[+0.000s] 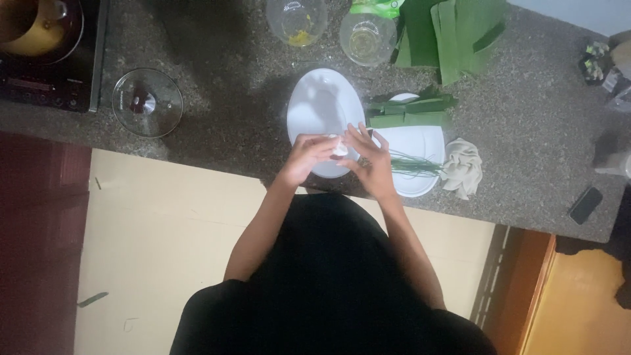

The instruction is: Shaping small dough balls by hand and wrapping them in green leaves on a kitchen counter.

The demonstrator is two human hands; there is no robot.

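Both hands meet over the white oval plate (322,105) — left hand (307,156) and right hand (371,158) pinching a small white lump (339,148), dough perhaps.

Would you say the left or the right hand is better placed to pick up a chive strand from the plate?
Right, probably: the right hand lies beside the chives, while the left hand is farther off across the white lump.

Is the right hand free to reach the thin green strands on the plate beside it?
Not quite: nothing lies between the right hand and the green strands on their white plate, but both hands hold a small white lump.
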